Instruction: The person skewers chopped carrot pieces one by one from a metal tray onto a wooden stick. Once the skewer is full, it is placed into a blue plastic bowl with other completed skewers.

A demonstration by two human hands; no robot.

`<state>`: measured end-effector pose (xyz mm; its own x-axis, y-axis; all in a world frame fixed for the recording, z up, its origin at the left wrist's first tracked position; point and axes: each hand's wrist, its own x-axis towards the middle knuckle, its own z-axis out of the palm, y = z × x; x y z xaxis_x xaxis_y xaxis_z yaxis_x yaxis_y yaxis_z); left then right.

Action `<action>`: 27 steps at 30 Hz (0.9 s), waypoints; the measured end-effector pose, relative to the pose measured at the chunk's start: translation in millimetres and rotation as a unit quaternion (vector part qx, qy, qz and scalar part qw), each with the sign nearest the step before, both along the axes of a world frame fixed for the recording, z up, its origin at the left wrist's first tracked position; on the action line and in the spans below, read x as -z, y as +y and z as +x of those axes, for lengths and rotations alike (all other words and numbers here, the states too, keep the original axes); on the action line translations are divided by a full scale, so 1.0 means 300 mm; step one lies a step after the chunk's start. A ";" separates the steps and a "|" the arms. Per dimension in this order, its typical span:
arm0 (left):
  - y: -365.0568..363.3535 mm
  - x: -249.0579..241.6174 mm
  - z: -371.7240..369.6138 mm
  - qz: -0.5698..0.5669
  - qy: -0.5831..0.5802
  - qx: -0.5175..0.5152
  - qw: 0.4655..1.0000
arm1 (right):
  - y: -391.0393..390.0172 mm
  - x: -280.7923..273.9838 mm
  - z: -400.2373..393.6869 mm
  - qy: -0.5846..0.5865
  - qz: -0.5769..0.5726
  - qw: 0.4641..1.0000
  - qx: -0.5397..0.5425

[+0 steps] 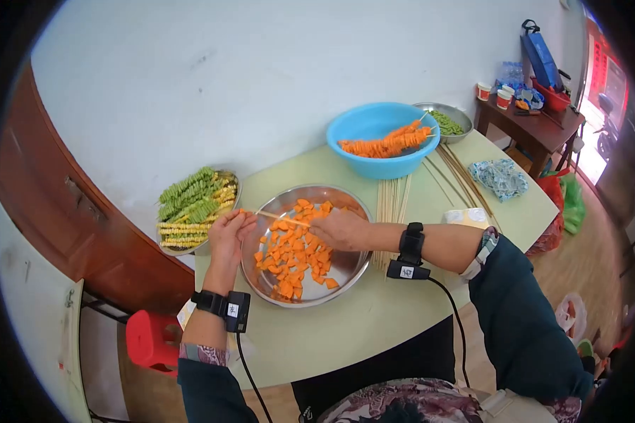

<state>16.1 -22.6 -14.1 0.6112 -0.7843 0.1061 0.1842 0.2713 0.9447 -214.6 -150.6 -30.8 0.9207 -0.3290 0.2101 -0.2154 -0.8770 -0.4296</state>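
A thin bamboo skewer runs between the two hands, one end pinched in the left hand and the pointed end reaching toward the right hand, just above the steel bowl. The left hand's fingers are closed around the skewer's butt; the right hand rests palm down over the carrot pieces, its fingertips bunched at the skewer's tip, though whether they grip a piece cannot be told from this view. The skewer looks light, stiff but easily snapped if bent, with a sharp point, so it is probably best held near the blunt end with a short pinch, as the left hand does. The carrot pieces are small, firm chunks, likely damp and a little slippery; each would be taken by its flat faces between thumb and forefinger and could split if pierced near an edge. Just beyond the left hand sits a tray of finished skewers, green and yellow. Just past the right wrist lies a bundle of bare skewers, and further out from the right hand a blue basin holds threaded carrot skewers, with a metal dish of green beans behind it. All rest on a pale green table.
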 end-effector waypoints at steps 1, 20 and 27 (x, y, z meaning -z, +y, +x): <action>0.000 -0.006 -0.003 0.007 -0.011 0.000 1.000 | -0.001 0.000 -0.001 -0.004 -0.022 1.000 0.019; 0.002 -0.030 -0.028 0.042 -0.059 -0.006 0.997 | 0.038 -0.051 -0.012 -0.007 -0.089 0.996 -0.028; 0.006 -0.038 -0.044 0.049 -0.062 -0.002 0.997 | 0.044 -0.065 -0.021 0.011 -0.094 0.995 -0.014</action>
<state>2.7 -20.7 -2.8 0.6011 -0.7924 0.1033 0.0642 0.1768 0.9822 -220.9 -137.4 -11.1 0.9339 -0.2593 0.2462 -0.1967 -0.9475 -0.2521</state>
